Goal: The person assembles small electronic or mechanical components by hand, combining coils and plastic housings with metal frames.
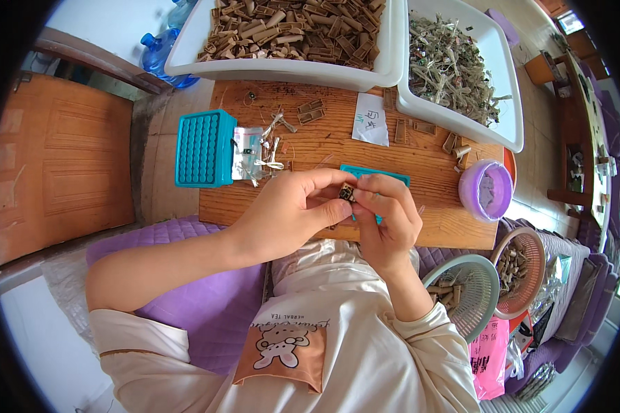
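Observation:
In front of me, over the near part of the wooden table [310, 148], my left hand [300, 203] and my right hand [387, 213] meet. Between their thumbs and forefingers is a small brown piece [347, 193] with a dark inside, perhaps a circuit board in a plastic casing. Both hands are closed on it, and the fingertips cover part of it. Partly hidden under my right hand lies a flat teal tray [393, 177]. Left of the hands, small white wire bundles [272, 164] lie beside a teal ridged block [205, 150].
At the back stand white tubs of brown plastic casings [289, 31] and wired parts [455, 69]. A white paper [370, 120] lies before them. A purple bowl [486, 191] is at the table's right edge; a green basket [486, 289] and a pink basket [537, 258] are lower right.

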Demonstrator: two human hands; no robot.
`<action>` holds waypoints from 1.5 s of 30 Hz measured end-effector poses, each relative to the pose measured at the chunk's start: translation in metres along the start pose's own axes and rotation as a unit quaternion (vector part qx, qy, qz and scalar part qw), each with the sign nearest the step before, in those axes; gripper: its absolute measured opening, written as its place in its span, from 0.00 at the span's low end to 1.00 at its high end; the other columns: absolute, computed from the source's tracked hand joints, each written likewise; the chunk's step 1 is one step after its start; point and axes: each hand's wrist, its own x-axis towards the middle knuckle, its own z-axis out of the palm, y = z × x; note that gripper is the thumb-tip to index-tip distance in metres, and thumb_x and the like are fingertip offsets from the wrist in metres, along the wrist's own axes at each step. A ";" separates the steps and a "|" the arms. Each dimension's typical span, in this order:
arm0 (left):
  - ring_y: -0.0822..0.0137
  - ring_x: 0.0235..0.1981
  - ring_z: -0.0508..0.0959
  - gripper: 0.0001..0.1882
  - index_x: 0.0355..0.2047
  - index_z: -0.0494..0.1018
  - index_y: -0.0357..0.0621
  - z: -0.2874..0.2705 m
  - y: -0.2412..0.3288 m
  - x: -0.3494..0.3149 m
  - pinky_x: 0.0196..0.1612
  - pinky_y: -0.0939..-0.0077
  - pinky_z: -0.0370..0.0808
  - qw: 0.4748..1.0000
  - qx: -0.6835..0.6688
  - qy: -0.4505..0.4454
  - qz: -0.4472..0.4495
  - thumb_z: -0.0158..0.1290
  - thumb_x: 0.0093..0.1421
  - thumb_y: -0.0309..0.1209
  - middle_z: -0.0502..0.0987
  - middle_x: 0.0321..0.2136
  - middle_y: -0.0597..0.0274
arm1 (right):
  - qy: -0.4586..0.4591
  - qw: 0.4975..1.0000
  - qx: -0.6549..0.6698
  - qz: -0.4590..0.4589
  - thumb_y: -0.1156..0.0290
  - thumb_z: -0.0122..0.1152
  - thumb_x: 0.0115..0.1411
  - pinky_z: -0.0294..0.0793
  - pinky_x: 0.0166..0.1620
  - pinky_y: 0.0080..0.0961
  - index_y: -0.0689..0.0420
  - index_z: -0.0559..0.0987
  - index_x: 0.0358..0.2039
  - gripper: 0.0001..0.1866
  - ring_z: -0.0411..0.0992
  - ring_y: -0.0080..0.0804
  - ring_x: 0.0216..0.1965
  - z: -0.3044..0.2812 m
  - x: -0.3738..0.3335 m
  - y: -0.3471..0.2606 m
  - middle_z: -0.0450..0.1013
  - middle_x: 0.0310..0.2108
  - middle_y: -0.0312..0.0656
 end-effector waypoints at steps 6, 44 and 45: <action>0.80 0.29 0.71 0.15 0.44 0.63 0.34 -0.007 0.001 0.006 0.33 0.85 0.70 0.999 -0.041 -0.001 -0.036 0.43 0.56 0.25 0.71 0.31 0.64 | -0.092 0.996 0.011 0.005 0.82 0.59 0.40 0.69 0.36 0.28 0.62 0.72 0.34 0.16 0.68 0.39 0.34 -0.006 0.004 0.008 0.69 0.32 0.44; 0.78 0.31 0.71 0.18 0.43 0.65 0.34 0.011 0.017 -0.014 0.34 0.86 0.70 1.000 -0.001 -0.011 -0.019 0.51 0.52 0.27 0.70 0.30 0.64 | 0.140 0.985 0.098 0.036 0.84 0.59 0.42 0.71 0.37 0.32 0.64 0.68 0.25 0.10 0.70 0.39 0.33 0.005 -0.016 -0.018 0.66 0.30 0.46; 0.78 0.31 0.71 0.18 0.43 0.65 0.33 0.011 0.017 -0.014 0.34 0.86 0.71 1.000 0.009 -0.009 -0.019 0.50 0.52 0.27 0.70 0.30 0.64 | 0.130 0.987 0.093 0.034 0.85 0.58 0.42 0.71 0.37 0.32 0.64 0.68 0.26 0.10 0.70 0.39 0.33 0.005 -0.016 -0.018 0.66 0.30 0.46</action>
